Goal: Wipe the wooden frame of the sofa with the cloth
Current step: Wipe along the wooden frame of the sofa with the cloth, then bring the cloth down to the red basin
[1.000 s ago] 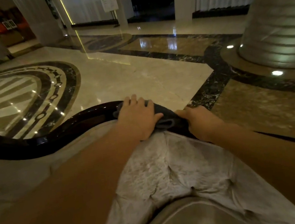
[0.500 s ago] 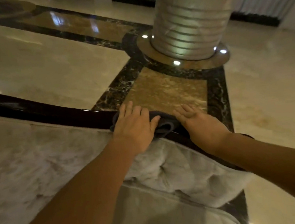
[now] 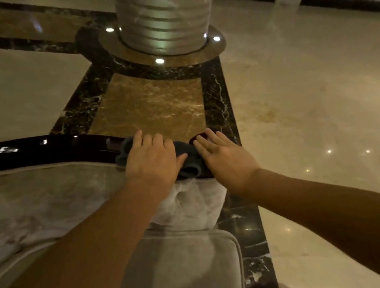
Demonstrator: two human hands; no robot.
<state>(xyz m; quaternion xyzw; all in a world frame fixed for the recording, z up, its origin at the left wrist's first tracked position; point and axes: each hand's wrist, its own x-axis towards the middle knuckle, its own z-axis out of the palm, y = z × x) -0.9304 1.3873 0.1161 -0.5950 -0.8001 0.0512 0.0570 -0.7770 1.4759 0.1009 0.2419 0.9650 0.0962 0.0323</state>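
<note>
The sofa's dark glossy wooden frame [image 3: 43, 151] runs along the top of the backrest from the left edge to its right end. A dark grey cloth [image 3: 186, 165] lies bunched on the frame near that end. My left hand [image 3: 153, 160] presses down on the cloth with fingers curled over it. My right hand [image 3: 224, 159] rests flat just to the right, fingers spread over the frame's end and touching the cloth's edge. Pale tufted upholstery [image 3: 49, 202] lies below the frame.
A grey seat cushion [image 3: 186, 269] sits below my arms. Beyond the backrest is polished marble floor [image 3: 310, 106] with dark inlay bands. A ribbed round column [image 3: 165, 16] on a lit circular base stands straight ahead.
The view has swung right along the backrest. Both hands and the cloth have slid right along the frame to its end. My right hand has flattened with its fingers spread.
</note>
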